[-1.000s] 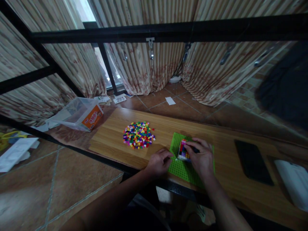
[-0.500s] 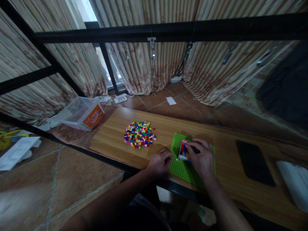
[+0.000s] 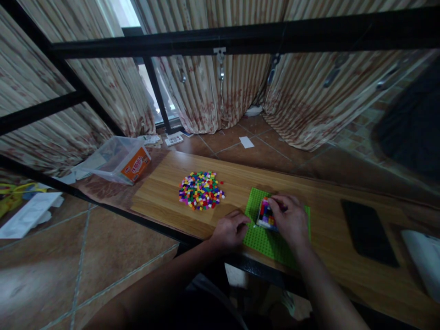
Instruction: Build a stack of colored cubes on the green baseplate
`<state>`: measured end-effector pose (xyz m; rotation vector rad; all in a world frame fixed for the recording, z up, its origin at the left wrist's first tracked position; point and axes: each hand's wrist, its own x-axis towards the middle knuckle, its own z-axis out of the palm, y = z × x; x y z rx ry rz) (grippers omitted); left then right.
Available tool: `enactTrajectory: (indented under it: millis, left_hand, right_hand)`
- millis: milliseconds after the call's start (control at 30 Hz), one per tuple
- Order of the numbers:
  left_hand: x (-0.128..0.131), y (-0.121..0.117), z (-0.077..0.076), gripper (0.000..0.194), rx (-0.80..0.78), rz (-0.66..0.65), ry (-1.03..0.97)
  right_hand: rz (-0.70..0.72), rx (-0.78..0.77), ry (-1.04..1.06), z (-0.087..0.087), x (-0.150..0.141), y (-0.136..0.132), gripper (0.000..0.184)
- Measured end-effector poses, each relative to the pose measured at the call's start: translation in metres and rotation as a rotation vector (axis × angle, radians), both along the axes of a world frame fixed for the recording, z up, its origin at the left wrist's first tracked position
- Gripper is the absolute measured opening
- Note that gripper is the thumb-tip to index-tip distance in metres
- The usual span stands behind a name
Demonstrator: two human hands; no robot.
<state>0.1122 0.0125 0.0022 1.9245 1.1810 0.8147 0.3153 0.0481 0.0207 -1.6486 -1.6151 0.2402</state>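
A green studded baseplate (image 3: 264, 244) lies on the wooden board, with a small build of coloured toy bricks (image 3: 265, 216) standing on it. My right hand (image 3: 291, 220) reaches over the build from the right. Its fingers are curled against the far and right part, which they hide. At the baseplate's left edge rests my left hand (image 3: 229, 231), thumb and fingers drawn together; whatever they may hold is too small to make out. A tiny white piece (image 3: 255, 225) shows beside the build. Farther left, many loose coloured bricks (image 3: 201, 190) lie in a pile.
The wooden board (image 3: 158, 192) has a dark flat slab (image 3: 369, 233) on its right and a white object (image 3: 422, 256) beyond. A clear plastic box (image 3: 117, 160) with an orange label stands past the left end. A black metal bar (image 3: 240, 43) crosses above, before striped curtains (image 3: 206, 96).
My right fingertips have shifted from the middle of the build toward its far edge, uncovering more of it. My left hand stays in about the same place; the view has shifted slightly.
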Motion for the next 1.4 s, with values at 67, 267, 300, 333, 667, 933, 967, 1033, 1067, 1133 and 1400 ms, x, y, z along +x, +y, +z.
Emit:
enactTrajectory:
  millis: [67, 267, 300, 333, 667, 933, 967, 1033, 1067, 1133, 1400]
  left_hand:
    - [0.0, 0.0, 0.0, 0.019, 0.005, -0.001, -0.003]
    - [0.0, 0.0, -0.001, 0.02, -0.007, -0.001, 0.01]
    - [0.0, 0.0, -0.001, 0.02, -0.004, -0.003, 0.012]
    - [0.0, 0.0, -0.001, 0.02, 0.001, -0.007, 0.012]
    - [-0.002, -0.002, -0.003, 0.017, -0.015, 0.014, -0.061]
    - [-0.042, 0.01, 0.011, 0.019, 0.132, 0.321, 0.104]
    - [-0.048, 0.015, 0.012, 0.02, 0.16, 0.36, 0.15]
    - [-0.057, 0.025, 0.016, 0.02, 0.223, 0.396, 0.249]
    - [-0.059, 0.03, 0.017, 0.02, 0.259, 0.394, 0.302]
    - [-0.059, 0.039, 0.019, 0.021, 0.321, 0.355, 0.404]
    - [-0.05, 0.06, 0.018, 0.021, 0.344, 0.232, 0.64]
  right_hand:
    - [0.018, -0.036, 0.005, 0.0, 0.0, 0.001, 0.047]
    - [-0.008, -0.09, 0.064, -0.002, -0.001, 0.002, 0.05]
    - [-0.01, -0.095, 0.075, -0.002, -0.001, 0.002, 0.05]
    - [-0.012, -0.097, 0.081, -0.002, -0.001, 0.002, 0.05]
    - [-0.018, -0.162, 0.19, -0.001, 0.0, -0.001, 0.051]
    - [-0.13, -0.107, 0.244, 0.002, 0.014, -0.006, 0.051]
    - [-0.131, -0.112, 0.251, 0.002, 0.014, -0.007, 0.05]
    - [-0.136, -0.122, 0.265, 0.002, 0.013, -0.007, 0.049]
    - [-0.133, -0.124, 0.27, 0.002, 0.012, -0.008, 0.049]
    - [-0.119, -0.12, 0.277, 0.002, 0.01, -0.008, 0.048]
    - [-0.115, -0.078, 0.298, 0.002, 0.013, -0.009, 0.045]
